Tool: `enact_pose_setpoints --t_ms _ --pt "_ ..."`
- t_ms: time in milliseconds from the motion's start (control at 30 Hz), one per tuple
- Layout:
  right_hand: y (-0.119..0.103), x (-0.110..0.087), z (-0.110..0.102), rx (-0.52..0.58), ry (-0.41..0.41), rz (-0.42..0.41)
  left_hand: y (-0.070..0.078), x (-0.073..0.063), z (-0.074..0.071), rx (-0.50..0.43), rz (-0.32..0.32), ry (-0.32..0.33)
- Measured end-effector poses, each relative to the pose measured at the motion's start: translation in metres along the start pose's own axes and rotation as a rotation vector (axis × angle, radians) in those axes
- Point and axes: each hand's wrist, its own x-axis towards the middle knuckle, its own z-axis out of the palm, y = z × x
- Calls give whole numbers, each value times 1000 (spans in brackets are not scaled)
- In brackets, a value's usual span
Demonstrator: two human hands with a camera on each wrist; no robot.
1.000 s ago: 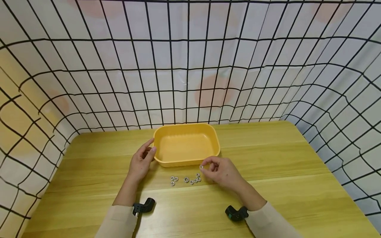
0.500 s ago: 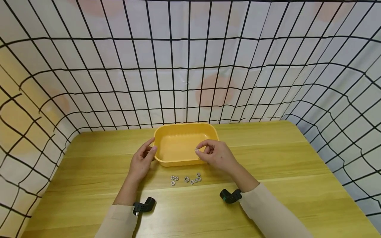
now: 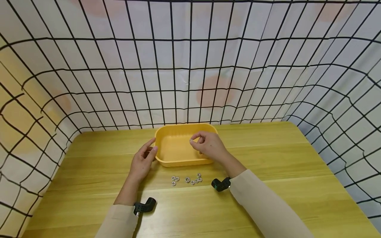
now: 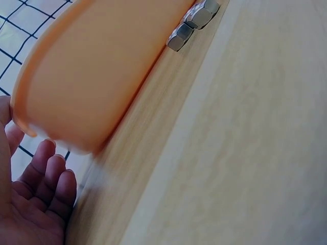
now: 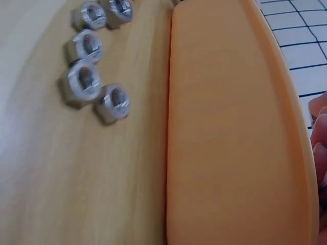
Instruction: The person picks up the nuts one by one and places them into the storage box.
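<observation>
A shallow yellow plastic tray (image 3: 181, 163) stands near the back of the wooden table. At its left end, my left hand (image 3: 142, 162) holds the rim with thumb and forefinger; the other fingers curl loosely below in the left wrist view. Over the inside of the tray, my right hand (image 3: 209, 145) pinches a small metal nut (image 3: 191, 140) between thumb and forefinger. In the right wrist view that hand's fingertips (image 5: 320, 148) show beyond the rim, and the nut is hidden. Several hex nuts (image 3: 187, 179) lie on the table in front of the tray.
Three of the loose nuts (image 3: 174, 183) form a small group at the left; the others sit to the right. A black wire grid (image 3: 190, 89) before a pale cloth encloses the back and sides. Both wrists carry a black camera (image 3: 145, 205).
My right hand has moved from the tray's front right edge, up and leftward over its inside, still pinching the nut. The left hand has stayed at the rim.
</observation>
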Motion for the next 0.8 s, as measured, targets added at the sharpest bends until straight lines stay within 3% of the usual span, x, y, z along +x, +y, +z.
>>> enact_pose_setpoints --t_ms 300,800 --pt "2 19 14 -97 -9 38 2 -1 -1 -16 12 6" --pt "5 16 15 -121 -24 54 -1 1 0 -45 6 0"
